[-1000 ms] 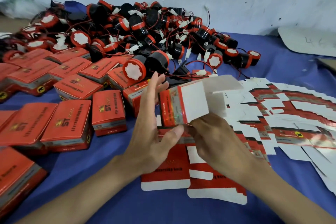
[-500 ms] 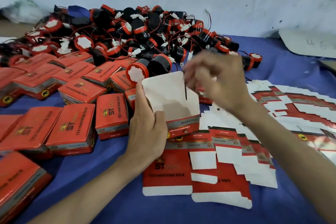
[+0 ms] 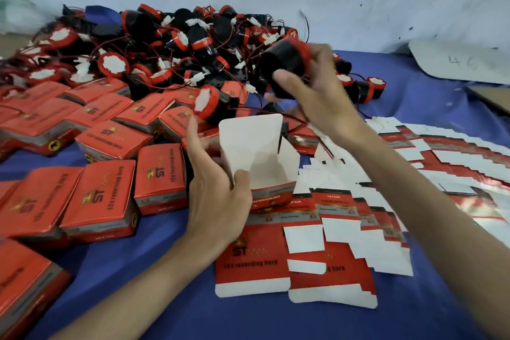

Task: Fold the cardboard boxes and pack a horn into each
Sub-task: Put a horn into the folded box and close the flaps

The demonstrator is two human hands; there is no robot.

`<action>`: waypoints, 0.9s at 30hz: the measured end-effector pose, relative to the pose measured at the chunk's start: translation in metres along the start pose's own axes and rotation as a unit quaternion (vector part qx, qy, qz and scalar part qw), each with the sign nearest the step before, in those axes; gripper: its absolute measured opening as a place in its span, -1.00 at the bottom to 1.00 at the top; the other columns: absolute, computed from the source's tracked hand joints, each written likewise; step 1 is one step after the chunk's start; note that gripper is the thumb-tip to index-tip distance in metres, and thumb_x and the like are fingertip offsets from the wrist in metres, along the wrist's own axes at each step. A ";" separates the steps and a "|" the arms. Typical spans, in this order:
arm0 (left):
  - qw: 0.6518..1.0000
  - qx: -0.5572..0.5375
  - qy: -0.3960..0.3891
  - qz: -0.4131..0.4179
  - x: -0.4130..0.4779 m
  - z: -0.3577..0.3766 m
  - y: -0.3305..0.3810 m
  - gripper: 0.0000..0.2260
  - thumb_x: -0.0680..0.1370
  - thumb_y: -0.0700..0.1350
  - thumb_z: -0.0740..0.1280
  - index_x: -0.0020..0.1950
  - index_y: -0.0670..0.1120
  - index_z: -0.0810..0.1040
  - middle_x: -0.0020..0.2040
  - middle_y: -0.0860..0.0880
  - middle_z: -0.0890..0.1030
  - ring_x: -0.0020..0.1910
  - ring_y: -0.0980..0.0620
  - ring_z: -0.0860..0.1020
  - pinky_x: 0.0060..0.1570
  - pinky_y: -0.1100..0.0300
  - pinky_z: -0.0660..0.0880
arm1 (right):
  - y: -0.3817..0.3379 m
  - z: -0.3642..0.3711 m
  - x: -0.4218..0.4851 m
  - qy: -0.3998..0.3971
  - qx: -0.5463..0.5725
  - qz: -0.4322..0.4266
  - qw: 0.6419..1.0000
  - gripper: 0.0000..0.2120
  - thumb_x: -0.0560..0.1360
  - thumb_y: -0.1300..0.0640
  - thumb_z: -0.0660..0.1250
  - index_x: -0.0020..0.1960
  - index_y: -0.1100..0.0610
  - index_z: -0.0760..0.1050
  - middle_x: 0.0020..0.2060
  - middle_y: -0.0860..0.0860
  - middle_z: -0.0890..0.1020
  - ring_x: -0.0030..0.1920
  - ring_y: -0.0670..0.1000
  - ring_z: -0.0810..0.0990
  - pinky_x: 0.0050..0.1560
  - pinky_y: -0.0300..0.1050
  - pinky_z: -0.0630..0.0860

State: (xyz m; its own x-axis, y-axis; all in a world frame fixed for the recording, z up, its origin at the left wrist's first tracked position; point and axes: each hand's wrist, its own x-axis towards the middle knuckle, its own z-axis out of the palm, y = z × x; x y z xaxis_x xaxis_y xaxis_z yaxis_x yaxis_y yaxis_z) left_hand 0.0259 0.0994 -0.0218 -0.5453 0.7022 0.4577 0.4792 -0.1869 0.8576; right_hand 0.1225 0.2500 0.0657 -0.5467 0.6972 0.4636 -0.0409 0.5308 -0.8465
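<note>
Right hand point(image 3: 320, 96) grips horn point(image 3: 284, 62) | left hand point(image 3: 218, 201) holds box point(image 3: 255, 146) | flats point(image 3: 252, 268) read "ST"

Motion blur smears the right hand point(image 3: 317, 96) and the black, red-rimmed horn point(image 3: 284, 63) it grips; its fingers cover part of the horn's body. The left hand point(image 3: 218, 196) hides the left wall of the open box point(image 3: 254, 146) it holds. Closed boxes point(image 3: 24, 281) run off the left edge and flat box blanks point(image 3: 469, 168) off the right. A white board point(image 3: 463, 63), cut by the right edge, bears handwriting too faint to read. The small print on the closed boxes is illegible.
</note>
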 end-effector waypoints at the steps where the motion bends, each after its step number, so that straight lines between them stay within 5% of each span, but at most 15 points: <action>1: 1.000 -0.015 0.003 0.013 0.000 0.000 -0.001 -0.28 0.43 -0.21 0.21 0.45 0.25 -0.05 0.12 0.44 0.37 0.03 0.49 0.43 -0.10 0.62 0.33 | -0.009 -0.008 -0.007 0.019 0.010 -0.010 1.000 -0.65 0.44 0.00 0.36 0.09 -0.07 0.23 0.04 0.02 0.55 -0.10 0.04 0.68 -0.29 -0.20 0.56; 4: 0.997 0.011 -0.013 0.076 0.001 0.000 0.001 -0.39 0.46 -0.35 0.20 0.35 0.19 0.17 0.20 0.04 0.33 0.07 0.48 0.36 0.02 0.61 0.29 | -0.028 -0.022 -0.027 0.038 -0.057 -0.099 0.993 -0.52 0.45 0.05 0.35 0.27 -0.07 0.22 0.12 -0.01 0.53 0.08 0.01 0.60 0.01 -0.09 0.55; 7: 0.993 0.059 -0.072 0.075 0.003 -0.001 0.000 -0.60 0.48 -0.27 0.14 0.21 0.12 0.37 0.18 0.02 0.36 0.16 0.43 0.31 0.10 0.62 0.18 | -0.034 -0.024 -0.045 0.011 -0.117 -0.174 0.978 -0.48 0.52 0.15 0.26 0.44 0.00 0.18 0.28 0.06 0.40 0.30 -0.01 0.41 0.26 -0.18 0.39; 10: 0.995 0.005 -0.092 0.046 0.003 -0.002 0.001 -0.73 0.52 -0.17 0.14 0.20 0.03 0.41 0.17 0.04 0.45 0.20 0.27 0.39 0.18 0.44 0.27 | -0.031 -0.015 -0.062 -0.082 -0.249 -0.276 0.925 -0.61 0.57 0.15 0.24 0.38 0.18 0.35 0.23 0.22 0.42 0.23 -0.01 0.41 0.22 -0.31 0.36; 13: 0.991 -0.090 -0.100 0.019 0.002 -0.002 0.004 -0.75 0.55 -0.11 0.17 0.22 0.00 0.45 0.15 0.03 0.53 0.21 0.12 0.47 0.20 0.24 0.39 | -0.020 -0.003 -0.073 -0.158 -0.354 -0.309 0.869 -0.59 0.48 0.35 0.36 0.31 0.22 0.44 0.21 0.27 0.48 0.18 0.22 0.50 0.10 0.04 0.53; 16: 0.986 -0.145 -0.085 -0.002 0.002 -0.006 0.006 -0.67 0.45 -0.21 0.20 0.18 0.01 0.49 0.12 0.03 0.57 0.18 0.08 0.51 0.17 0.18 0.43 | -0.015 -0.003 -0.077 -0.142 -0.386 -0.295 0.863 -0.63 0.47 0.33 0.38 0.27 0.22 0.52 0.21 0.20 0.54 0.08 0.27 0.58 -0.16 0.14 0.59; 19: 0.985 -0.153 -0.074 0.014 0.002 -0.009 0.007 -0.63 0.39 -0.20 0.17 0.17 -0.02 0.50 0.13 0.04 0.55 0.20 0.11 0.49 0.17 0.22 0.42 | -0.015 -0.003 -0.082 -0.135 -0.446 -0.307 0.830 -0.69 0.49 0.04 0.30 0.15 0.15 0.62 0.14 0.08 0.63 -0.07 0.17 0.67 -0.33 0.06 0.61; 23: 0.991 -0.110 -0.081 0.014 0.001 -0.007 0.007 -0.66 0.47 0.00 0.20 0.22 -0.03 0.46 0.17 0.11 0.49 0.21 0.25 0.44 0.14 0.43 0.34 | -0.013 0.009 -0.088 -0.163 -0.469 -0.289 0.819 -0.66 0.53 -0.02 0.23 0.08 0.16 0.66 0.03 0.00 0.68 -0.13 0.07 0.70 -0.29 0.02 0.60; 27: 0.992 -0.069 -0.102 -0.016 0.000 -0.004 0.005 -0.68 0.56 -0.11 0.34 0.27 0.10 0.37 0.15 0.05 0.46 0.17 0.12 0.46 0.20 0.13 0.46 | -0.017 -0.002 -0.087 -0.206 -0.459 -0.253 0.827 -0.63 0.51 0.07 0.35 0.26 0.22 0.54 0.05 0.07 0.68 -0.07 0.11 0.68 -0.20 0.07 0.62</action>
State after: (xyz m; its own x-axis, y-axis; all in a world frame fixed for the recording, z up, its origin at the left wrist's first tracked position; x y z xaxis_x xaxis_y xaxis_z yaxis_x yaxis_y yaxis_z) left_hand 0.0257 0.0956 -0.0169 -0.4014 0.8312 0.3847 0.3579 -0.2443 0.9013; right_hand 0.1723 0.1808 0.0401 -0.8995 0.1523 0.4095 0.1975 0.9778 0.0701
